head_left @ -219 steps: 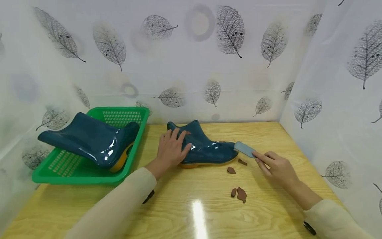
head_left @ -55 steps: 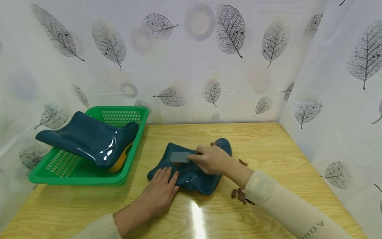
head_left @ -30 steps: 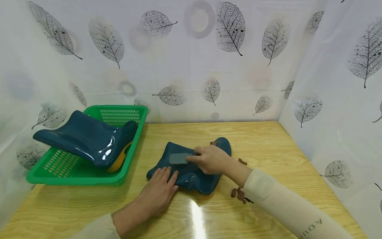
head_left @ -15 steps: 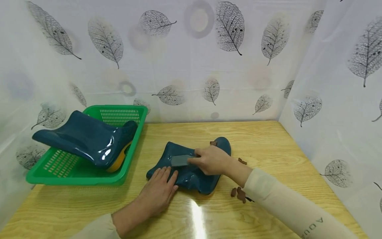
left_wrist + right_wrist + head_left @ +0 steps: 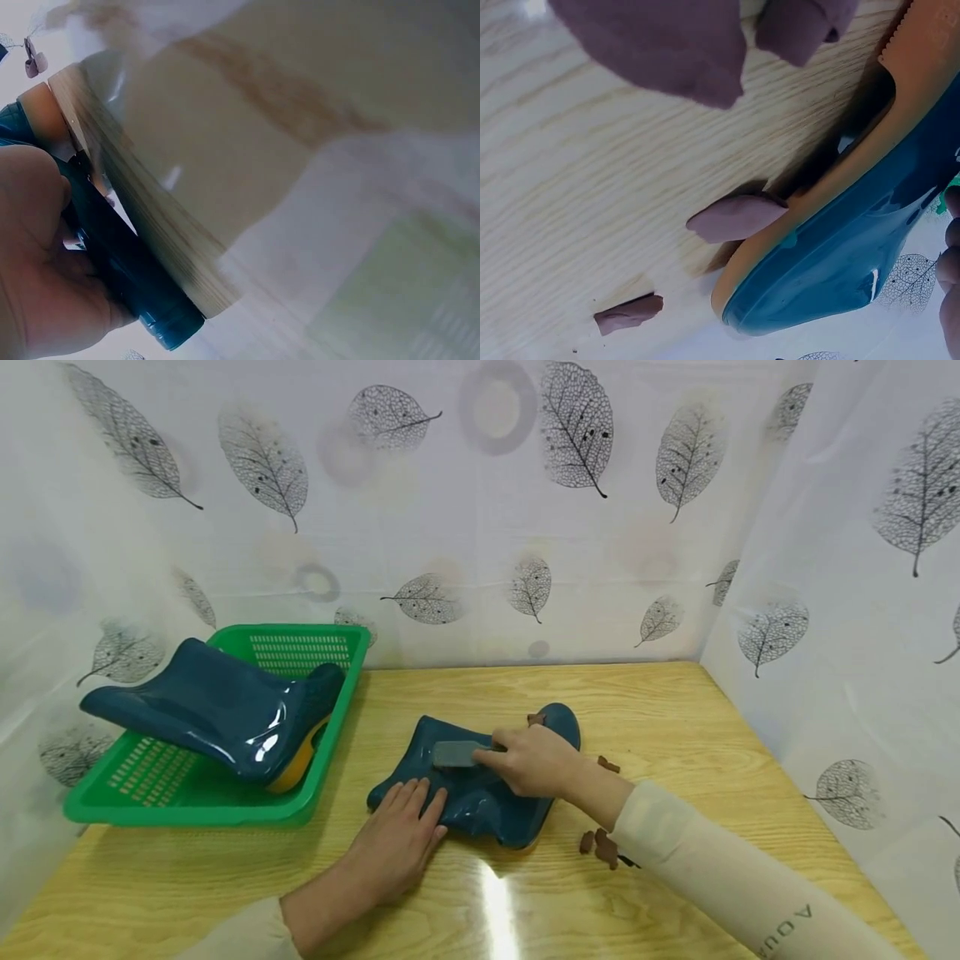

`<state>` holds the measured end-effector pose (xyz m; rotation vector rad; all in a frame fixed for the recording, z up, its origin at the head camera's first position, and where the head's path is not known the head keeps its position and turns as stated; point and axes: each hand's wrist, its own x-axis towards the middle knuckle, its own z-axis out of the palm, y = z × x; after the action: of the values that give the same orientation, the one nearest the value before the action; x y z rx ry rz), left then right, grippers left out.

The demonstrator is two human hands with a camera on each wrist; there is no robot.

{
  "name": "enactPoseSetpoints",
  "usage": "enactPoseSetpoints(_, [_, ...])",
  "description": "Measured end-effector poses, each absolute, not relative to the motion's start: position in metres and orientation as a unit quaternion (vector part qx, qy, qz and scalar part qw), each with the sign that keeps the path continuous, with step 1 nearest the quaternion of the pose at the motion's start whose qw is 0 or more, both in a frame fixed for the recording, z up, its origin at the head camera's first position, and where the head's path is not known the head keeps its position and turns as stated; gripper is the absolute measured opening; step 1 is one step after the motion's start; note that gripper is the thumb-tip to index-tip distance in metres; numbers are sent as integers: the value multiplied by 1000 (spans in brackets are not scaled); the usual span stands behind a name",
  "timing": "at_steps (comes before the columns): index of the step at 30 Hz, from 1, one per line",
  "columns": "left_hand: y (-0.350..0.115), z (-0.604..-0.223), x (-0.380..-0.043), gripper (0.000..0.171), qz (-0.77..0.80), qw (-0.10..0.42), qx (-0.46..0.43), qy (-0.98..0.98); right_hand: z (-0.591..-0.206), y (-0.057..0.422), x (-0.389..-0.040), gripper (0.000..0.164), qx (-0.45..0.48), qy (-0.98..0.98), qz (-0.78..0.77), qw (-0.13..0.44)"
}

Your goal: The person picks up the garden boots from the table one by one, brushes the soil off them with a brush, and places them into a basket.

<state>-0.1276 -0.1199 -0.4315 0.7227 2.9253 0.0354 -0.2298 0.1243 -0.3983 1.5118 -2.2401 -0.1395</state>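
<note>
A glossy dark-blue rubber boot with an orange sole lies on its side, shaft to the left and toe pointing to the back right. My left hand rests on the near side of the shaft, fingers laid straight over it. Between thumb and fingers, my right hand grips a flat grey scraper, its blade against the upper shaft. A brown clay-like lump sticks to the boot near the toe. The right hand and sleeve cover part of the boot's foot.
Several loose brown pieces lie on the wooden table right of the boot, some partly behind the right sleeve. At the left, a green basket holds a second blue boot. Leaf-print curtains enclose the table's back and sides.
The boot has turned from lying with its toe rightward, and the scraper has gone from toe to shaft. Lately the blade makes small shifts there; a brown patch seen beneath it earlier no longer shows.
</note>
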Motion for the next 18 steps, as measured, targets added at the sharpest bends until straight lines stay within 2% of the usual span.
enactPoseSetpoints(8, [-120,-433,-128,55,13,67,238,969,-396,123,-231,25,555,-811,-28,182])
enactPoseSetpoints(14, [-119,-433,-127,55,12,63,239,969,-396,125,-230,31,529,-819,-57,216])
enactPoseSetpoints(18, [-119,-432,-127,55,11,65,240,968,-395,125,-231,30,564,-800,-34,201])
